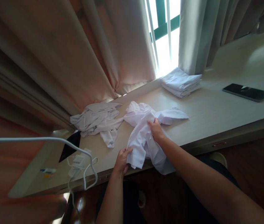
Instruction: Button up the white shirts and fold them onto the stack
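Note:
A white shirt lies partly on the wooden counter, its lower part hanging over the front edge. With thumb and fingers closed, my left hand grips the end of a sleeve, where a button shows near the cuff. My right hand pinches the cloth higher up, close to the shirt's middle. The other sleeve stretches out to the right on the counter. To the left, a crumpled heap of white clothing sits against the curtain, one part of it reaching toward the shirt.
Folded white cloth rests by the window, and a dark phone lies on the right of the counter. A white cable, a power strip and a black flat item are at left. Curtains hang behind.

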Demonstrator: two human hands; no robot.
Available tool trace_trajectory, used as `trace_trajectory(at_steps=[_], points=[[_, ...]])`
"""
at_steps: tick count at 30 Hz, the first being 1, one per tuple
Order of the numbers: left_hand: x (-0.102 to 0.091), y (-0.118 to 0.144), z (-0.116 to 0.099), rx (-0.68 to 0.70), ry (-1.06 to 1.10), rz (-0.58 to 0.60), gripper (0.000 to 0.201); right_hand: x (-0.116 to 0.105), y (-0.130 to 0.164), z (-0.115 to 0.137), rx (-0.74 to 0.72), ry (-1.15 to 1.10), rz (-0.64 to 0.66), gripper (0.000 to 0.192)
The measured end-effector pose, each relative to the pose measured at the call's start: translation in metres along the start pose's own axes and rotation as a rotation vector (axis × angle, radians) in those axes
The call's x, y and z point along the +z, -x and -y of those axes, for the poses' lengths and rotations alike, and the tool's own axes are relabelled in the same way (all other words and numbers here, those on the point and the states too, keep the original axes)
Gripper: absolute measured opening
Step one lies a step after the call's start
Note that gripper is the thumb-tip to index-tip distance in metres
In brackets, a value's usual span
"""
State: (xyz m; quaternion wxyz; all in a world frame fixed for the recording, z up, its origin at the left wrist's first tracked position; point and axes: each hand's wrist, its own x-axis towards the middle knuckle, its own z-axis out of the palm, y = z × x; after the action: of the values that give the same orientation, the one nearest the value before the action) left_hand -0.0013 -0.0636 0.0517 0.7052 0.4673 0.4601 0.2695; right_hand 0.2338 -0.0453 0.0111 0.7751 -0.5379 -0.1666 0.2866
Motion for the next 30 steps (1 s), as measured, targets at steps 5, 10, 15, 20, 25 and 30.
trace_trajectory(at_steps=[5,10,15,20,25,30], points=[[-0.013,0.041,0.016,-0.055,0.369,-0.086,0.030,-0.010,0.035,0.026,-0.176,0.164,-0.124,0.043],[-0.016,0.062,0.023,-0.035,0.446,-0.034,0.033,-0.022,0.114,0.053,-0.778,0.426,0.325,0.031],[-0.018,0.084,0.040,-0.059,0.418,0.020,0.028,-0.045,0.207,0.060,-0.838,0.583,0.924,0.037],[-0.014,0.106,0.050,-0.091,0.470,0.091,0.021,-0.055,0.253,0.053,-0.706,0.592,0.956,0.025],[-0.001,0.131,0.048,0.033,0.533,0.226,0.054,-0.058,0.260,0.037,-0.502,0.428,0.596,0.013],[0.022,0.145,0.068,0.189,0.412,0.176,0.045,-0.066,0.256,0.021,-0.138,0.216,0.254,0.027]])
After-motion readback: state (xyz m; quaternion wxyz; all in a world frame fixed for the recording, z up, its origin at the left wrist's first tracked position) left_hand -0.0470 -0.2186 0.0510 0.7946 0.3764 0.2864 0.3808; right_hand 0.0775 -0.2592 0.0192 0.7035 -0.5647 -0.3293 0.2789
